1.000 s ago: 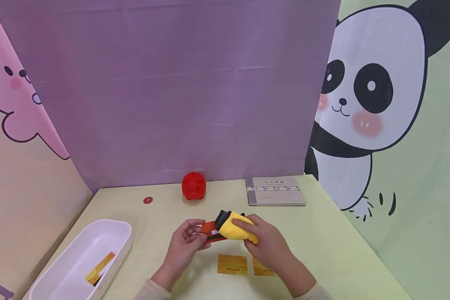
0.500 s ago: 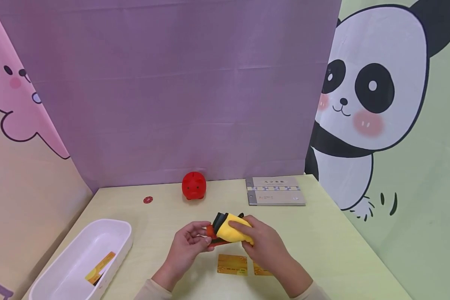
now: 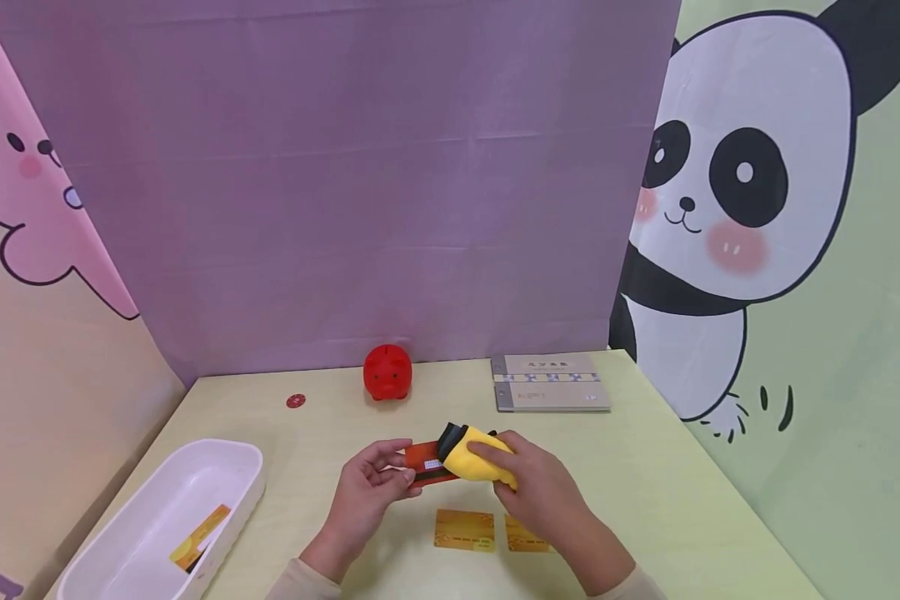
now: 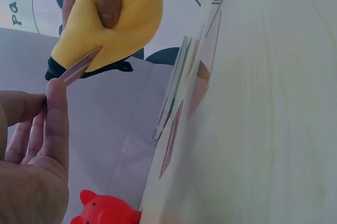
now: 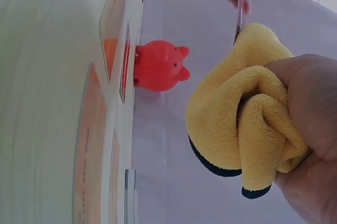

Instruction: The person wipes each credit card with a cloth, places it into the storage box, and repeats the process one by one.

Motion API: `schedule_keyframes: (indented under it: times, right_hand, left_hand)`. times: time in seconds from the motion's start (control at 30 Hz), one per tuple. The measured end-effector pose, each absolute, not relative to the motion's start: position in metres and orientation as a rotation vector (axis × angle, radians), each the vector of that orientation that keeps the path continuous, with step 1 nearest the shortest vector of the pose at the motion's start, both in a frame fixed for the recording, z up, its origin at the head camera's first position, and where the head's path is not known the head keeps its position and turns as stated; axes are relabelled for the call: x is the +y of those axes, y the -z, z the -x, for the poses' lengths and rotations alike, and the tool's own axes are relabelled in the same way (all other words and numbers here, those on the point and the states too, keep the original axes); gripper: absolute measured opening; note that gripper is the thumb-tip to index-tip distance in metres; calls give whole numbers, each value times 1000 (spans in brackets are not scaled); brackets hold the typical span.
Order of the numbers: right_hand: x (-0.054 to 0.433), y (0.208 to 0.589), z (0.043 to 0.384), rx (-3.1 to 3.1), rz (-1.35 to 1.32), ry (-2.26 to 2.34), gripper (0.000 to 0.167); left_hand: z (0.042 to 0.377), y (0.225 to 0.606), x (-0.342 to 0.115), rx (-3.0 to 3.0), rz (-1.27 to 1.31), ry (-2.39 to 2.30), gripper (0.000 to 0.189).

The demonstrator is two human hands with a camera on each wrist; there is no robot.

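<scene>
My left hand pinches the left end of a red card with a dark stripe, held up off the table. A yellow cloth with black edging is bunched in my right hand and lies over the card's right end. From the left wrist view, the card is nearly edge-on, its far end overlapping the cloth. In the right wrist view the cloth is folded thickly between fingers and thumb. Two gold cards lie below: one card in full, another card partly behind the right wrist.
A white oblong tray at the left holds a gold card and something dark beside it. Toward the back stand a red piggy bank and a grey booklet. A small red disc lies at the back left.
The cloth in my right hand slid left along the red card, then back right, baring more of the card. My left hand keeps its pinch and shifted only slightly.
</scene>
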State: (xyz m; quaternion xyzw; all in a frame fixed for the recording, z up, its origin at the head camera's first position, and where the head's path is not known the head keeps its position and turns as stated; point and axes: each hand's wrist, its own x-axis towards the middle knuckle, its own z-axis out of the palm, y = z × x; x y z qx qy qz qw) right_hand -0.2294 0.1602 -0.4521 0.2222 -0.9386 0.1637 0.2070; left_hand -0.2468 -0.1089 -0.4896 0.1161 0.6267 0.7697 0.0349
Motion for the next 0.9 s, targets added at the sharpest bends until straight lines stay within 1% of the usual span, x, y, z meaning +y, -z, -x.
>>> schedule_keyframes:
  times: [0.23,0.37,0.53,0.7,0.9]
  right_hand:
    - [154,454,228,-2552,-732,-442,63]
    - [155,454,231,-2555,-687,-467,64]
    - [163,453,235,-2528,-631,-483,62]
    - [175,452,236,-2460,-619,-529,64]
    - [195,449,239,-2452,-543,-591,65]
  left_hand:
    - [245,489,-107,1905,-378,-2335,46]
    - [244,488,-107,1909,-392,-2309,45]
    - [245,488,-109,1939,-392,-2293,44]
    - [246,490,-112,1969,-370,-2322,43]
    - [246,488,-119,2014,-324,-2412,41]
